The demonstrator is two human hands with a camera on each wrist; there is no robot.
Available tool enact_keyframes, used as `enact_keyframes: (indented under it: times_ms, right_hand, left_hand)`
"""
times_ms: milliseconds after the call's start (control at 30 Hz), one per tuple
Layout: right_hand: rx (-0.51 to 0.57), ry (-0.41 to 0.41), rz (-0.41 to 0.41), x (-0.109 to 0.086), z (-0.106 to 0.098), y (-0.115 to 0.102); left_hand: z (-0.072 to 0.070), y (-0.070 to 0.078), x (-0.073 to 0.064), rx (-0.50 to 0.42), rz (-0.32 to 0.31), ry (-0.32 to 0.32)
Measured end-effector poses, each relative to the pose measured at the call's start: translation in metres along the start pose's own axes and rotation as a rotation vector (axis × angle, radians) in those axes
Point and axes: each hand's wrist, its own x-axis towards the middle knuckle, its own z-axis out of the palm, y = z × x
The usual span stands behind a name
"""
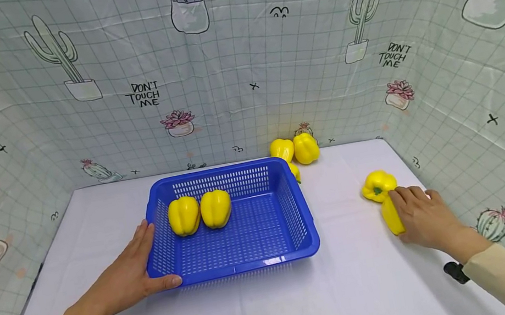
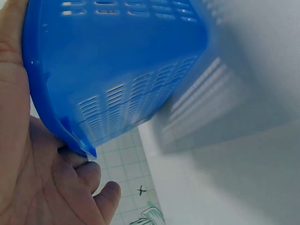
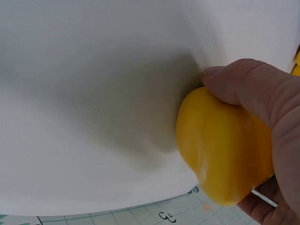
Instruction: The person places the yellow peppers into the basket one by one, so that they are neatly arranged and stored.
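Observation:
At the basket's left end, my left hand rests against the rim with its fingers extended. Its thumb lies along the front corner of the blue plastic basket. In the left wrist view, the slotted basket wall rises beside the palm. My right hand grips a yellow bell pepper at the right of the table. The right wrist view shows the thumb on one side of that pepper, fingers partly hidden behind it. Another yellow bell pepper lies just beyond it, green stem showing.
Inside the basket, two yellow bell peppers stand side by side at the back left. Behind its right back corner sit more yellow peppers, one partly hidden by the rim. Printed cloth walls enclose the white table at the back and sides.

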Motion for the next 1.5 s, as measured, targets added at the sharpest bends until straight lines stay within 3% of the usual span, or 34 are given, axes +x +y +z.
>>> enact_keyframes:
  times_ms: [267,500,733,1267,1500]
  right_hand:
    - [0.023,0.138,-0.031,0.006,-0.003,-0.002]
    - [0.120,0.197,-0.031,0.016,-0.007,-0.010]
    - [0.176,0.335,-0.095,0.025,-0.004,-0.015]
    - [0.086,0.418,-0.200,0.056,-0.022,-0.030]
    - [0.071,0.399,-0.217,0.072,-0.034,-0.036]
  left_hand:
    - [0.000,0.000,0.000,0.000,-0.003,-0.003]
    - [0.000,0.001,-0.001,-0.003,0.000,-0.001]
    - [0.000,0.001,-0.001,-0.003,0.006,0.004]
    - [0.000,-0.001,-0.001,0.010,0.009,0.008]
    - [0.000,-0.001,0.000,0.022,0.008,0.009]
